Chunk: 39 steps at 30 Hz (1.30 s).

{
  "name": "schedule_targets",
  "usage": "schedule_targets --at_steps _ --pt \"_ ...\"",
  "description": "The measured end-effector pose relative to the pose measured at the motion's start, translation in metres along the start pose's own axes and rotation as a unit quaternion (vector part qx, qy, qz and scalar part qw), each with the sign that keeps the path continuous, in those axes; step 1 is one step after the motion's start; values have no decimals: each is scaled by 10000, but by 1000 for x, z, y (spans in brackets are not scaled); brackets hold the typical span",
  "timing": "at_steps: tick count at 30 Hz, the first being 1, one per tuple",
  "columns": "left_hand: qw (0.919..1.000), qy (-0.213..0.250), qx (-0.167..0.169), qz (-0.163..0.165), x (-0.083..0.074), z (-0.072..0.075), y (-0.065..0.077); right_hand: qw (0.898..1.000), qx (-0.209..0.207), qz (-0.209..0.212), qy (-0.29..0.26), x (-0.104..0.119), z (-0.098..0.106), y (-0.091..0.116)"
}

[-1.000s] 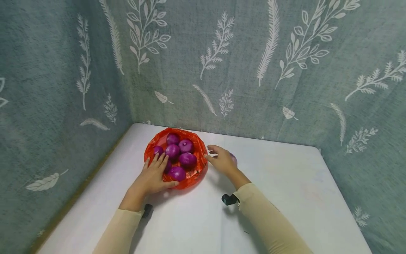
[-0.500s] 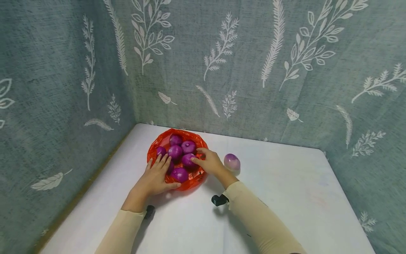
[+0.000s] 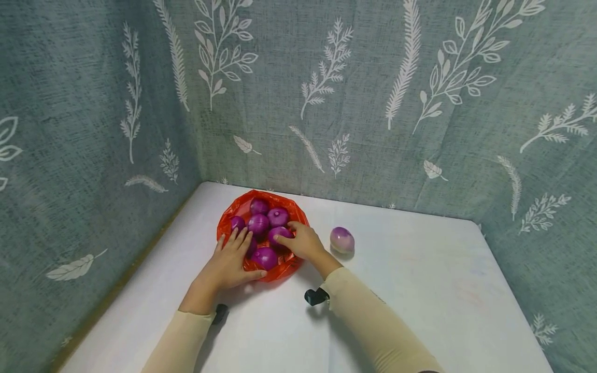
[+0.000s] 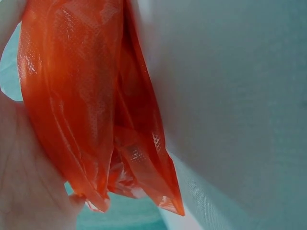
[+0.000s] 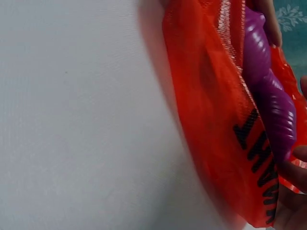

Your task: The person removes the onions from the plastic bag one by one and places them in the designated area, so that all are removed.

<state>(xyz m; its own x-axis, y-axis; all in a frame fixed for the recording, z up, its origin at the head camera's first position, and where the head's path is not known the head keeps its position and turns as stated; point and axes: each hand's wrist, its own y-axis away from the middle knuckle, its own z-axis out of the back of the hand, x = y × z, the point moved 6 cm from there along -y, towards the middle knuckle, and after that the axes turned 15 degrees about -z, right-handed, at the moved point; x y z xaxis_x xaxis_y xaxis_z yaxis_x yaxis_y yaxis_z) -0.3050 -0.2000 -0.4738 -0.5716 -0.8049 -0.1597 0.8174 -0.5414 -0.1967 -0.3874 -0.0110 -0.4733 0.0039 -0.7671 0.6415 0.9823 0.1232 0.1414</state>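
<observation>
A red plastic bag [image 3: 281, 271] stands with its mouth wide, holding several purple onions [image 3: 258, 224]. My left hand [image 3: 227, 267] lies across the bag's near left rim, fingers spread over the onions there and thumb along the front edge. In the left wrist view the bag's side [image 4: 72, 100] hangs beside the palm. My right hand [image 3: 306, 243] reaches over the right rim, thumb and fingers around the rightmost onion [image 3: 279, 234]. From the right wrist, fingertips show at the onions [image 5: 280, 115] behind the bag's lettered wall [image 5: 216, 124].
One paler purple-and-white onion [image 3: 342, 240] lies on the white table [image 3: 420, 290], right of the bag. Patterned green-grey cloth [image 3: 280, 93] walls off the back and both sides. A dark wrist camera [image 3: 316, 297] hangs under the right sleeve.
My right hand has moved left from beside the loose onion into the bag, to the onion at its right side. The loose onion is now uncovered. My left hand stays on the rim.
</observation>
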Motion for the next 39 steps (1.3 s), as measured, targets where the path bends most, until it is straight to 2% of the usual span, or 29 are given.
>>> schedule_targets --at_steps 9,14,23,31,39 --pt "10000 11 -11 28 -1 -1 1 9998 47 -142 126 -9 -8 0" --pt "10000 44 7 25 -2 -2 0 9999 21 -130 17 -12 -4 3" --pt "9998 121 79 100 -1 -2 -1 9996 43 -51 -276 -14 14 11" --pt "9998 161 107 112 2 -3 -3 9995 -64 -137 -281 -23 33 21" --pt "9999 105 -44 -12 -2 -2 -2 9941 105 -81 -1076 -38 54 34"
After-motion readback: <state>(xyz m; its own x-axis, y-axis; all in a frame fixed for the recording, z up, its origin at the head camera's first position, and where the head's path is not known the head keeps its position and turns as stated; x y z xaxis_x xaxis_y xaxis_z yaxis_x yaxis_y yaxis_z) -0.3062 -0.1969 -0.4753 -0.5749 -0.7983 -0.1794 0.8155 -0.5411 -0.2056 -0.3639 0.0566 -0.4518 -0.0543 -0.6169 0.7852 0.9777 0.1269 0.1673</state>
